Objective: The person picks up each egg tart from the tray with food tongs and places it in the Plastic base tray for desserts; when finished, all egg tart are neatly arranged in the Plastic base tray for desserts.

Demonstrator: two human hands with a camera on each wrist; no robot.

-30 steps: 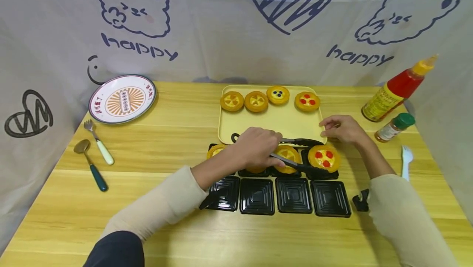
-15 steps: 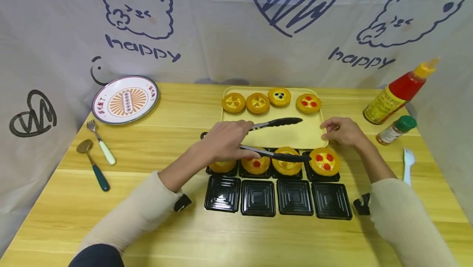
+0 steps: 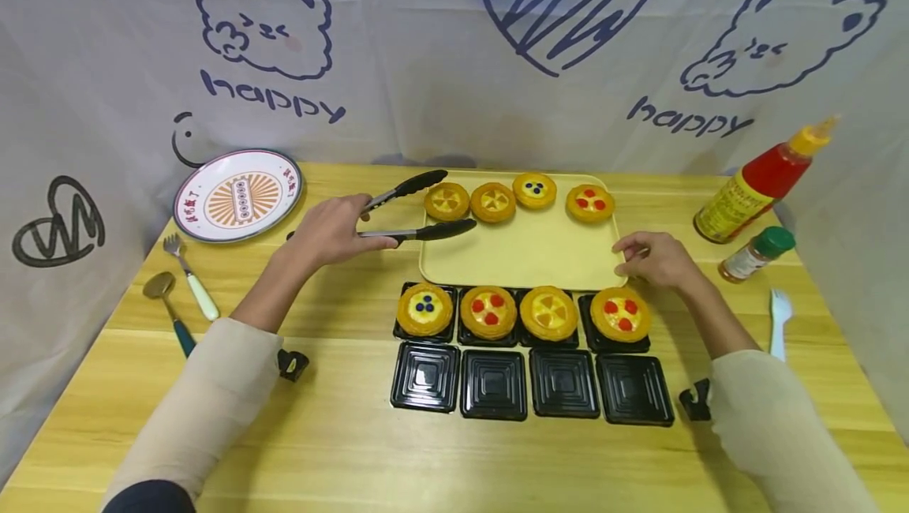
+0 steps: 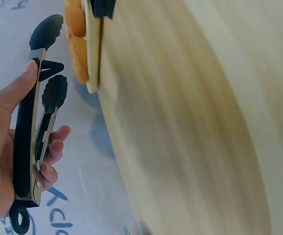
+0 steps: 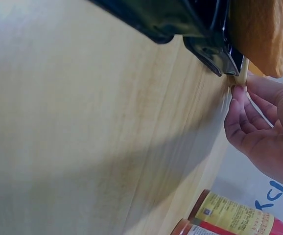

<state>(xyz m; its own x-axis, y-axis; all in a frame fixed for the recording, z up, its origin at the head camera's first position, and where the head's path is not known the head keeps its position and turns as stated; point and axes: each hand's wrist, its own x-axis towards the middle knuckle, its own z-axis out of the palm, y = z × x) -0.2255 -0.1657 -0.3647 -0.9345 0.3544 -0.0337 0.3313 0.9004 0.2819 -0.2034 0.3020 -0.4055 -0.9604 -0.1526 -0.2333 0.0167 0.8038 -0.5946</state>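
Busy wooden worktop (image 3: 341, 442) over here

So a pale yellow tray (image 3: 525, 259) is by the back edge. Tongs (image 3: 429, 231) are spread wide over its left edge, with the left hand (image 3: 334, 230) curled round them. Right hand (image 3: 658, 259) is nearly closed, thumb and fingertips pinching the tray by its front-right corner. Eight black square plastic dishes (image 3: 493, 385) run in two rows along the tray's front edge. Fruit tarts (image 3: 493, 204): four on the back row, four along the tray's back edge.
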